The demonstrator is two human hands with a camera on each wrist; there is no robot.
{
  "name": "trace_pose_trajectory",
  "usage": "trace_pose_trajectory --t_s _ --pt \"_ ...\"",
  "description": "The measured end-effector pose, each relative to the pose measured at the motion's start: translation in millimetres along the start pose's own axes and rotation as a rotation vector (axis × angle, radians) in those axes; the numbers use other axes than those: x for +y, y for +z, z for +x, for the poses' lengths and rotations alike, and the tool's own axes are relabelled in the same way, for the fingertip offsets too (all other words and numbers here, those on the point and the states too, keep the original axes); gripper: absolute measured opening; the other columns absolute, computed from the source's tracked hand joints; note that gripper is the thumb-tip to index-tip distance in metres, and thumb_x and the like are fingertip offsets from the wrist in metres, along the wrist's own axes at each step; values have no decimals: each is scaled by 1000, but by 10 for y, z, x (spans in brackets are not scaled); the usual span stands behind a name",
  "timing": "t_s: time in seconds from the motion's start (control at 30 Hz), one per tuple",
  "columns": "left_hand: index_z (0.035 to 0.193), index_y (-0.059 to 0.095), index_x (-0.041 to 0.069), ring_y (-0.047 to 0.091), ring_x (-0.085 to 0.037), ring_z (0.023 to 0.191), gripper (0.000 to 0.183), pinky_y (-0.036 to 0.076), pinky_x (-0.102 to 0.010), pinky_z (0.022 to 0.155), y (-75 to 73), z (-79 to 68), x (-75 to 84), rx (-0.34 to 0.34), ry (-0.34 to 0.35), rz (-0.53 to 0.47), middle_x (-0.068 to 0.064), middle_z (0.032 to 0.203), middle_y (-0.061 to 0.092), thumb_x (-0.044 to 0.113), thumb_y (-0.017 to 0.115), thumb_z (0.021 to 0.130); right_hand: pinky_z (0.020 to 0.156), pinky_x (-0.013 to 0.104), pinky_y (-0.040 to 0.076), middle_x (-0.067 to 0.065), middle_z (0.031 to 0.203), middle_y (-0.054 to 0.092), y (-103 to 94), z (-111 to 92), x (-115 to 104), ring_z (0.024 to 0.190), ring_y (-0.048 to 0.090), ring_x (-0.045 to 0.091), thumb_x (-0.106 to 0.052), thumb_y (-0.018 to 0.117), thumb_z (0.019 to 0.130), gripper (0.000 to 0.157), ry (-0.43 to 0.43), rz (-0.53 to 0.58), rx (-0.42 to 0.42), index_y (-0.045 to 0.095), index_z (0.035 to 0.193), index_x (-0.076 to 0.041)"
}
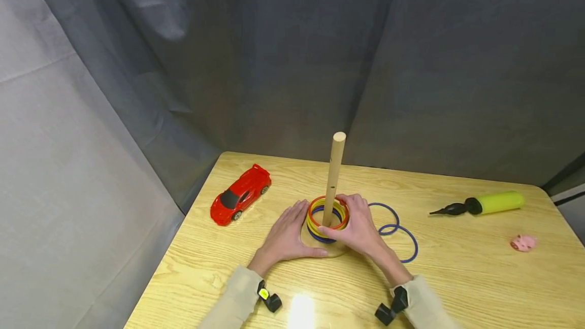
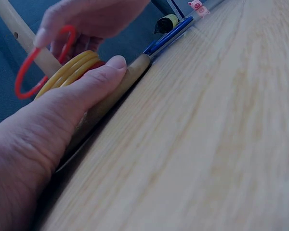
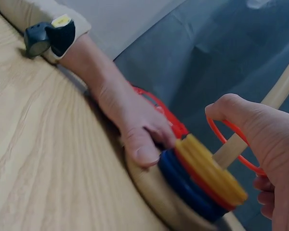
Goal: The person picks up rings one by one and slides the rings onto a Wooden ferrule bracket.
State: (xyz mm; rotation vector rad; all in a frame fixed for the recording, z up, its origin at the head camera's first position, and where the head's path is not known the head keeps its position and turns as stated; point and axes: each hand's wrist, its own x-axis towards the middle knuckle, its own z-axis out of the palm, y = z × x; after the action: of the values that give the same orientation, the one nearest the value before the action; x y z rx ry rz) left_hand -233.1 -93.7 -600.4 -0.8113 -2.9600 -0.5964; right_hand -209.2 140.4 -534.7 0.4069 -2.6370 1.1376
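Note:
A wooden post [image 1: 334,176] stands upright on a round wooden base [image 3: 149,187]. Stacked around its foot are blue rings [image 3: 185,185], a red one above them, and yellow rings [image 3: 209,168] on top. My right hand [image 1: 359,223] pinches another red ring [image 2: 19,79] between thumb and fingers; this ring encircles the post, tilted, above the yellow ones. At the base's left and front, my left hand [image 1: 288,235] rests with fingers extended and its thumb [image 2: 98,82] along the base, close to the stack.
Loose blue rings [image 1: 416,245] lie on the table right of the base. A red toy car [image 1: 240,194] stands at the back left. Farther right are a yellow-green hand pump [image 1: 500,202] with a black nozzle and a pink pig toy [image 1: 523,242]. Dark curtain [image 1: 283,65] hangs behind the table.

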Motion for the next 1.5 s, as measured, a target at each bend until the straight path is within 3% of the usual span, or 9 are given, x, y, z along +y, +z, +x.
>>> trace_pose_trajectory --t_s 0.57,0.87,1.0,1.23,1.5 --pt "169 15 15 13 -19 161 140 19 -42 131 -28 -2 11 1 2 0 -1 175 17 104 50 67 96 49 41 9 122 54 152 -51 162 116 46 29 -61 91 71 98 45 12 -26 54 146 -11" --pt "169 14 15 11 -17 162 141 17 -42 131 -25 -6 14 -12 -9 -10 0 176 15 104 50 66 109 62 42 12 148 48 76 -151 158 137 43 35 -60 88 76 104 58 51 -39 44 154 -8" --pt "169 14 16 11 -17 162 141 17 -42 131 -26 -3 8 -6 -2 -5 0 176 14 103 51 66 112 66 39 14 155 44 -9 -251 176 143 39 37 -52 85 83 97 73 53 -38 41 157 -9" --pt "170 12 17 10 -16 162 142 16 -40 131 -22 2 13 -7 -15 -12 2 176 13 104 50 64 110 64 41 17 149 49 -164 -357 273 138 45 38 -23 78 88 76 60 81 27 44 154 -4" --pt "169 15 14 11 -18 162 142 17 -41 131 -19 -6 11 2 -2 -27 -1 176 16 103 52 65 110 67 37 22 149 48 -315 -331 452 140 40 44 -19 79 89 73 63 49 56 46 151 0"
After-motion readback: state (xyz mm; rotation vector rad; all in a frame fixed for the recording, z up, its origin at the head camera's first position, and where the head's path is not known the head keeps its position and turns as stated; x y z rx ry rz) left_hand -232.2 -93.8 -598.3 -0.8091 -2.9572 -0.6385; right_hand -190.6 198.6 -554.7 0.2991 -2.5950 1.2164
